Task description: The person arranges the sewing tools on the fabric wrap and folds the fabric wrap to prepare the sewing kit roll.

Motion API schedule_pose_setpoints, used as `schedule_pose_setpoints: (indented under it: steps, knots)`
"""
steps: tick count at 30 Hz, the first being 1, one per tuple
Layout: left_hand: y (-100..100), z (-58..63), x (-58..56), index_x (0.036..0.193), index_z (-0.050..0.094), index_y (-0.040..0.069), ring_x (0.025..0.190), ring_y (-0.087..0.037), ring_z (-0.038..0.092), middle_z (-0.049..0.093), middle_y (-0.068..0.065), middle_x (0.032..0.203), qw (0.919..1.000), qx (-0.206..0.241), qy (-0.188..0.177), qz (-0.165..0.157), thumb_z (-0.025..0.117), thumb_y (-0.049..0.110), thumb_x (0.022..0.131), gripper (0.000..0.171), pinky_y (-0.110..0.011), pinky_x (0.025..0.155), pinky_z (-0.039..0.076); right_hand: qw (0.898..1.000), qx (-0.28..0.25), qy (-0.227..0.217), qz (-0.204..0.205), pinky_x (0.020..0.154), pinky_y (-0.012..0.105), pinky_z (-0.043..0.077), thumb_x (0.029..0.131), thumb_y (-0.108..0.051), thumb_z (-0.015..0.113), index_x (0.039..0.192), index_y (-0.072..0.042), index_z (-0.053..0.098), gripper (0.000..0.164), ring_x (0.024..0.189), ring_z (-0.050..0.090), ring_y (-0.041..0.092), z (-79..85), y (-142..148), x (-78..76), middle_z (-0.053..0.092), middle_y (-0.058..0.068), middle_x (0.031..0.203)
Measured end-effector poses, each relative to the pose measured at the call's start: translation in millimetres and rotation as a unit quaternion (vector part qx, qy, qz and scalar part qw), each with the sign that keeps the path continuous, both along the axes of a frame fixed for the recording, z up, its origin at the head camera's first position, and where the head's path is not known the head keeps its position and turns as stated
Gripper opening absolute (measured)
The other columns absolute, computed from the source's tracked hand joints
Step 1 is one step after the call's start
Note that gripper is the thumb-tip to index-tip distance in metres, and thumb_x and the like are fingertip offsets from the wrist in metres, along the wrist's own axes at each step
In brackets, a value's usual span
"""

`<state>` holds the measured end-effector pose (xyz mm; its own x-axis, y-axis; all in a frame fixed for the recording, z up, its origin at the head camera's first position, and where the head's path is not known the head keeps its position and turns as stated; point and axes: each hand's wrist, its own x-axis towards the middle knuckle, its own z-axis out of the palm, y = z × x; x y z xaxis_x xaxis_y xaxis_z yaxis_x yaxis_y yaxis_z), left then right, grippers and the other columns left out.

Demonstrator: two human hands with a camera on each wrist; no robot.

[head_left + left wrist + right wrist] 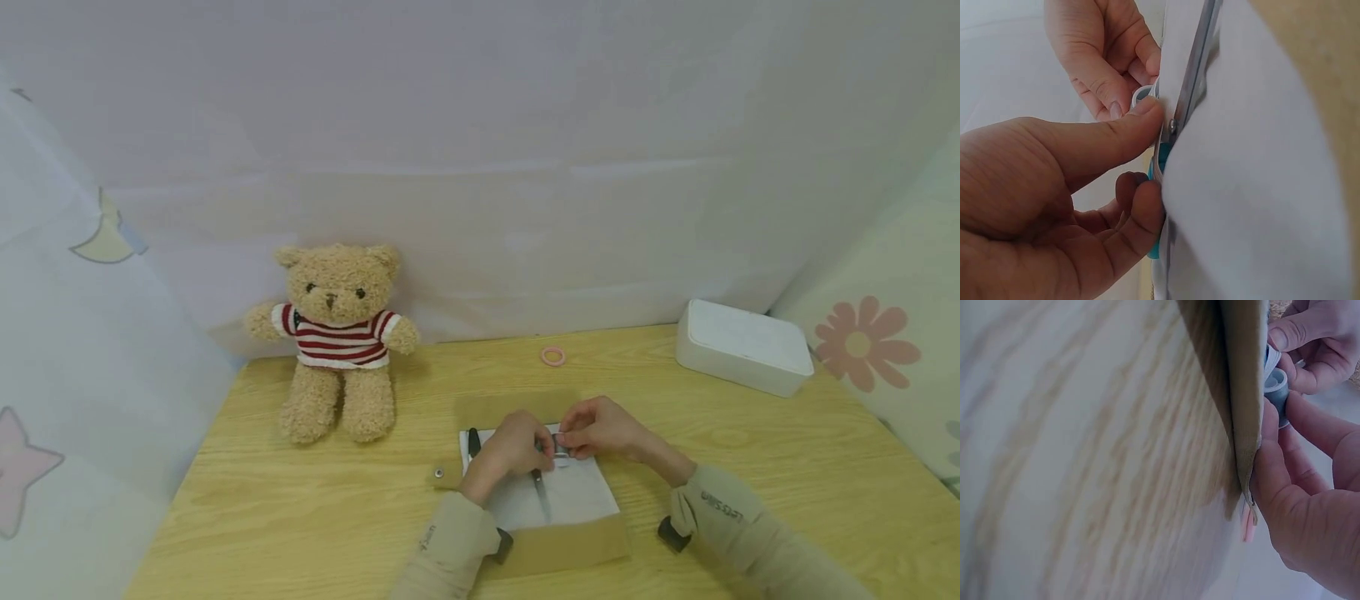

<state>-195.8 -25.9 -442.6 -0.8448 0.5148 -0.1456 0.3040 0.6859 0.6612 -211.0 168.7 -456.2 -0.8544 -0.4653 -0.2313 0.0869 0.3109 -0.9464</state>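
A tan case (558, 546) with a white fabric lining (581, 496) lies spread flat on the table. My right hand (603, 429) pinches a small grey-blue hollow cylinder with a white rim (1277, 394), like a thread spool, at the case's far part. Close beside it, my left hand (517, 446) pinches a white band (1272, 359) at the lining, thumb and fingers curled. Something teal (1154, 247) shows under the left fingers, mostly hidden. Scissors (1192, 69) with metal blades lie on the lining near the left hand. A black handle (474, 442) stands out at the left edge.
A teddy bear (337, 342) in a striped shirt sits at the back left. Behind the case lies a pink ring (553, 357). A white box (742, 346) stands at the back right. Left of the case, a tan strap with a snap (441, 473) sticks out.
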Motion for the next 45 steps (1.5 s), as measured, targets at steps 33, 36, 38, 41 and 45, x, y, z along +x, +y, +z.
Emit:
schedule_pose_setpoints:
  steps: [33, 36, 38, 41, 45]
  knots:
    - [-0.4, -1.2, -1.4, 0.07, 0.066, 0.012, 0.07, -0.009, 0.042, 0.051, 0.008, 0.067, 0.9988, 0.042, 0.022, -0.014, 0.072, 0.008, 0.083, 0.016, -0.022, 0.061, 0.033, 1.0, -0.013, -0.002, -0.016, 0.057, 0.024, 0.054, 0.086, 0.002, 0.067, 0.086, 0.009, 0.064, 0.007, 0.06, 0.062, 0.012, -3.3, -2.7, 2.0, 0.065, 0.008, 0.072]
    - [-0.5, -0.9, -0.7, 0.07, 0.066, 0.012, 0.073, -0.01, 0.042, 0.049, 0.007, 0.066, 0.9986, 0.041, 0.03, -0.013, 0.072, 0.008, 0.083, 0.016, -0.023, 0.064, 0.033, 1.0, -0.007, 0.002, -0.016, 0.057, 0.025, 0.054, 0.086, 0.004, 0.065, 0.082, 0.004, 0.065, 0.004, 0.06, 0.062, 0.013, -2.5, -2.8, 1.9, 0.065, 0.009, 0.073]
    - [-0.4, -0.7, 0.1, 0.07, 0.065, 0.012, 0.075, -0.01, 0.041, 0.048, 0.007, 0.066, 0.9986, 0.04, 0.033, -0.013, 0.072, 0.008, 0.083, 0.016, -0.024, 0.065, 0.033, 1.0, -0.004, 0.005, -0.012, 0.057, 0.026, 0.055, 0.087, 0.005, 0.064, 0.083, 0.003, 0.066, 0.005, 0.06, 0.062, 0.013, -1.7, -2.6, 2.1, 0.065, 0.009, 0.073]
    - [-0.2, -0.9, 0.8, 0.069, 0.065, 0.013, 0.075, -0.01, 0.041, 0.048, 0.006, 0.066, 0.9988, 0.036, 0.031, -0.011, 0.073, 0.009, 0.083, 0.016, -0.024, 0.065, 0.033, 1.0, 0.001, 0.01, -0.002, 0.059, 0.029, 0.055, 0.086, 0.005, 0.064, 0.087, 0.007, 0.066, 0.003, 0.061, 0.063, 0.014, -1.1, -1.9, 2.1, 0.066, 0.01, 0.075]
    - [-0.2, -1.4, 0.9, 0.07, 0.063, 0.014, 0.075, -0.011, 0.041, 0.047, 0.006, 0.068, 0.9991, 0.036, 0.02, -0.006, 0.072, 0.011, 0.085, 0.017, -0.024, 0.063, 0.032, 1.0, 0.009, 0.02, 0.008, 0.06, 0.031, 0.056, 0.086, 0.005, 0.064, 0.091, 0.011, 0.065, 0.008, 0.063, 0.064, 0.015, -1.1, -1.6, 1.6, 0.067, 0.011, 0.078]
